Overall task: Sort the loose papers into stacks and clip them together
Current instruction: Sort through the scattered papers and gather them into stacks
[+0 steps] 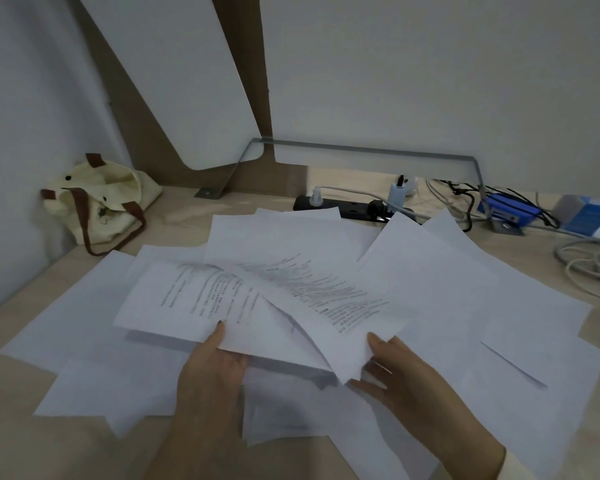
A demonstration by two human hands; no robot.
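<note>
Several loose white sheets (440, 299) lie spread and overlapping across the light wooden desk (21, 441). My left hand (212, 372) grips the near edge of a printed sheet (187, 299), thumb on top, lifting it off the pile. My right hand (406, 368) pinches the near corner of another printed sheet (323, 296), which arches above the pile and overlaps the first sheet. Blank sheets (94, 386) lie under and around both hands. No clip shows anywhere.
A cream tote bag (101, 199) with brown straps slumps at the back left corner. A black power strip (347, 206) with plugs, tangled cables (589, 261) and a blue box (506, 209) line the back right. A metal bracket (361, 150) stands against the wall.
</note>
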